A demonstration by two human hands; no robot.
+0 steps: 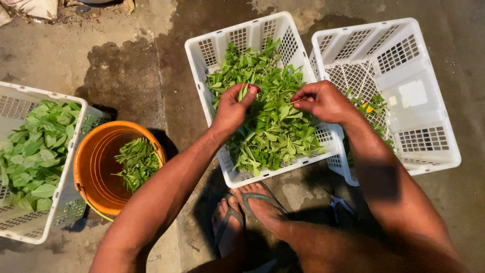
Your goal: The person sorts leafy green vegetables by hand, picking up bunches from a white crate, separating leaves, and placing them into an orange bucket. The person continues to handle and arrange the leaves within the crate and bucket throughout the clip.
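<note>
My left hand [233, 107] pinched a leafy sprig [243, 92] and my right hand [323, 101] nipped its thin stem, both over the white crate [214, 38] at centre frame; light, limp greens, best held by stems.

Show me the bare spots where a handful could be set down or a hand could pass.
The right basket is mostly bare, with a few leaves by its near-left wall. Bare wet floor lies behind the orange bucket, between the left basket and middle basket. The middle basket is crowded: heaped greens, left hand and right hand pinching stems.
</note>
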